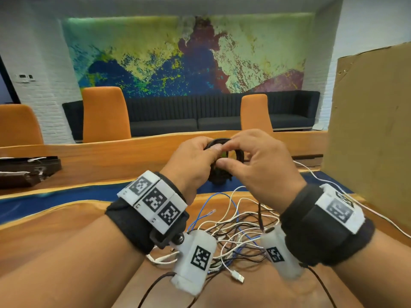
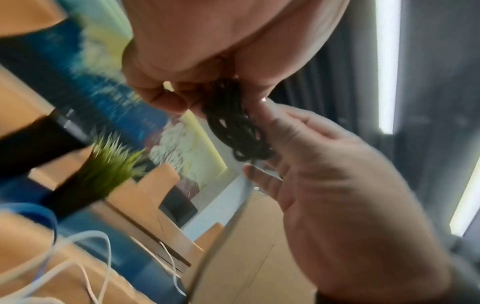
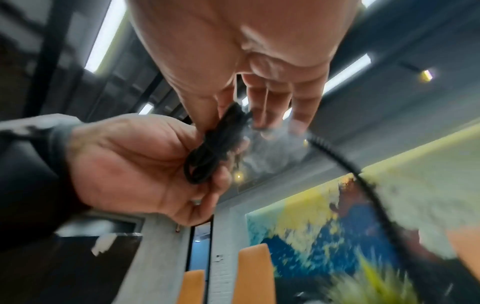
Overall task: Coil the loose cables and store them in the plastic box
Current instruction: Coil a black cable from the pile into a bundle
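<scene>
On the far left of the bench (image 1: 93,165) lies a dark oblong case (image 1: 26,172) with white cable ends resting on top of it; whether it is a container with anything inside cannot be told.

The left hand (image 1: 189,161) is raised above the bench, its fingers (image 2: 155,98) curled round a black coiled cable (image 1: 219,162), thumb pressed on the loops. In the left wrist view the coil (image 2: 239,133) hangs as a tight bundle of black loops from that grip. The right hand (image 1: 258,161) meets it from the other side, its thumb and forefinger pinching the same coil while the other fingers (image 3: 303,107) are spread and fairly straight. A loose black strand (image 3: 363,185) trails away from the coil in the right wrist view.

Below the hands, a tangle of loose cables (image 1: 235,232), white, blue and black, lies in a heap on the bench, one white USB plug (image 1: 237,276) at its near edge. To the right stands a tall cardboard sheet (image 1: 369,134), with a white cable (image 1: 333,190) running past its foot. The plastic box cannot be made out.
</scene>
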